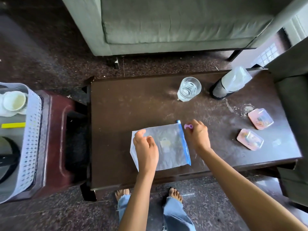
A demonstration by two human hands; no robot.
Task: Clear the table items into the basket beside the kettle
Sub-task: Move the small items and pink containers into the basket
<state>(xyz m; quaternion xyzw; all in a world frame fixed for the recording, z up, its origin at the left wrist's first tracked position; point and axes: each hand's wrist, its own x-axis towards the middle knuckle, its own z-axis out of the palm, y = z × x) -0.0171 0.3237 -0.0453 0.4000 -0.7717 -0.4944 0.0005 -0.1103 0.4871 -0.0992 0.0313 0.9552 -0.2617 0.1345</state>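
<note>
A clear zip bag [168,147] lies flat on the tabletop [125,114] near its front edge. The left hand [146,150] sits over the bag's left end with its fingers loosely curled, though I cannot tell whether they grip the film, and the right hand [198,135] pinches a small purple piece [188,126] just beside the bag's blue zip edge. A glass [189,89] stands near the far edge and two pink boxes [260,118] lie near the right edge, well apart from the basket [31,130] holding the kettle [8,157] beyond the left edge.
</note>
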